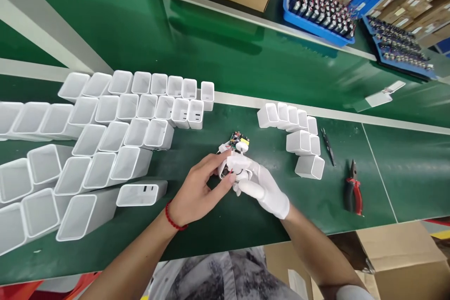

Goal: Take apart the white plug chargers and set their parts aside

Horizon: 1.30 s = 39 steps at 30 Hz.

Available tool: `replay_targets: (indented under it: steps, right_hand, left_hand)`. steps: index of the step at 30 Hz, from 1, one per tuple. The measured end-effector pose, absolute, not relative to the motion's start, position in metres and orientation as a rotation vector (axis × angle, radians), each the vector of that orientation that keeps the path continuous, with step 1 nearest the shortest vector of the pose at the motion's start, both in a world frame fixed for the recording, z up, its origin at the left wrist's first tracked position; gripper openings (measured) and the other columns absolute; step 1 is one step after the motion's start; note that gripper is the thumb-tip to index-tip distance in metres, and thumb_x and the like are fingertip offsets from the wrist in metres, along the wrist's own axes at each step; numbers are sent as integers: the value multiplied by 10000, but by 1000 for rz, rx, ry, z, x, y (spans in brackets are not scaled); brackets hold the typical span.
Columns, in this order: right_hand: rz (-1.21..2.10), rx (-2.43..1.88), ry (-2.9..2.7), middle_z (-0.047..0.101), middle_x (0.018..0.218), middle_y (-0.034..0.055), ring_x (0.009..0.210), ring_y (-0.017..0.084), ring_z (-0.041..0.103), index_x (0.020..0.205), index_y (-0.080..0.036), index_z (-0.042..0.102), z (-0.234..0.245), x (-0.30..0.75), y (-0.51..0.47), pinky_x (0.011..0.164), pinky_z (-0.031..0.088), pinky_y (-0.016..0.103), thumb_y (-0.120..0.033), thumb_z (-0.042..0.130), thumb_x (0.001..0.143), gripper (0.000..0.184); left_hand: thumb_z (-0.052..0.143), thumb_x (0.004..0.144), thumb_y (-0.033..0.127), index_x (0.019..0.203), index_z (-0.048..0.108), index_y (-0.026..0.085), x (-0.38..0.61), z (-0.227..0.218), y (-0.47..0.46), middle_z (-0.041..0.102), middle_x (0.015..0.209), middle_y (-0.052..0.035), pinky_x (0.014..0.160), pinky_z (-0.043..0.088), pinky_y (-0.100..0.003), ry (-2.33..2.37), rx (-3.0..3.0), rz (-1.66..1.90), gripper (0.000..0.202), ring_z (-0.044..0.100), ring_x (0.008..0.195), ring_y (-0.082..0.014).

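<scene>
My left hand point(197, 190), bare with a red bracelet at the wrist, grips the left side of a small white plastic housing point(237, 164). Its thumb presses on the near side, where a bit of red wire and dark inner parts show. A white glove covers my right hand point(269, 190), which is closed around the right side of the same housing. Just beyond the fingers is a circuit board point(239, 138) with a yellow component; whether it is joined to the housing I cannot tell. The fingers hide much of the housing.
Rows of open white plastic cases point(119, 136) fill the left of the green bench point(197, 239). Smaller groups of white cases point(298, 142) stand at right, beside tweezers point(327, 146) and red-black pliers point(353, 190). A shelf behind carries a blue tray point(316, 30) of parts.
</scene>
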State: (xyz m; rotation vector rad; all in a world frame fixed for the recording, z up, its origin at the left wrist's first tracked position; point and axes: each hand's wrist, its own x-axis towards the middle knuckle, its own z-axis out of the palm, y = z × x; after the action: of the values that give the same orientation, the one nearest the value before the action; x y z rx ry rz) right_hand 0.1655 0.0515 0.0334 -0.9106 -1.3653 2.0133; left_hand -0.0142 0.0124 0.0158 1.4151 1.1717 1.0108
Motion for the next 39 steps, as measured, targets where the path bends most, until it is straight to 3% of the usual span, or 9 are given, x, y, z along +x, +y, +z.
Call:
replay_targets:
  steps: [4, 12, 16, 19, 22, 24, 28, 33, 39]
  right_hand:
    - [1969, -914, -1353, 636, 1078, 63, 999, 207, 593, 1177, -194, 601, 27, 166, 48, 957, 453, 365, -441, 710, 780, 480]
    - [1779, -974, -1564, 585, 908, 67, 742, 177, 532, 1257, -153, 580, 28, 174, 44, 737, 483, 341, -588, 627, 797, 635]
    - [1725, -1024, -1584, 541, 849, 45, 682, 157, 489, 1237, -162, 608, 23, 176, 41, 725, 478, 352, -644, 605, 785, 661]
    - [1798, -1024, -1496, 574, 911, 57, 750, 177, 544, 1229, -179, 603, 18, 175, 41, 730, 492, 339, -644, 638, 763, 659]
    - [1917, -935, -1387, 586, 1095, 80, 966, 215, 579, 1305, -200, 530, 18, 175, 44, 884, 480, 361, -557, 674, 786, 646]
    - [1982, -896, -1348, 563, 1169, 80, 1014, 203, 567, 1354, -206, 478, 21, 176, 46, 929, 465, 351, -478, 697, 799, 655]
    - [2102, -953, -1251, 594, 991, 59, 728, 136, 549, 1329, -174, 488, 27, 179, 50, 610, 505, 258, -467, 698, 791, 648]
    - [2220, -866, -1250, 568, 736, 5, 614, 123, 533, 1141, -132, 571, 34, 172, 54, 581, 491, 269, -517, 673, 796, 527]
    - [2174, -967, -1290, 581, 826, 14, 583, 97, 540, 1030, -160, 589, 32, 162, 52, 517, 487, 235, -515, 662, 810, 424]
  left_hand:
    - [564, 906, 355, 1362, 502, 234, -17, 14, 12, 576, 1045, -84, 836, 553, -340, 1128, 1364, 913, 476, 602, 920, -191]
    - [619, 866, 256, 1339, 529, 314, -10, 15, 7, 518, 935, -51, 760, 496, -280, 994, 1280, 1056, 486, 548, 844, -167]
    - [639, 854, 252, 1339, 523, 357, -6, 14, 5, 495, 902, -37, 731, 481, -266, 964, 1215, 1101, 509, 521, 817, -159]
    - [636, 860, 261, 1316, 551, 350, -5, 12, 5, 484, 889, -33, 704, 475, -252, 976, 1188, 1107, 472, 508, 791, -148]
    - [615, 876, 269, 1340, 532, 323, -8, 12, 8, 503, 921, -44, 724, 484, -265, 993, 1245, 1101, 475, 512, 794, -148]
    - [590, 889, 248, 1368, 499, 310, -10, 14, 10, 528, 1030, -71, 762, 495, -286, 1012, 1321, 1064, 491, 537, 844, -160]
    - [673, 824, 213, 1356, 502, 271, -12, 21, 14, 431, 1349, -123, 935, 463, -372, 1133, 1556, 1095, 562, 509, 1125, -252]
    - [555, 903, 159, 1276, 508, 272, -5, 22, 11, 532, 1287, -103, 1016, 419, -416, 924, 1329, 1268, 393, 493, 1225, -255]
    - [545, 895, 158, 1191, 492, 266, -2, 29, 3, 538, 1315, -85, 1086, 341, -441, 660, 979, 1318, 319, 363, 1360, -265]
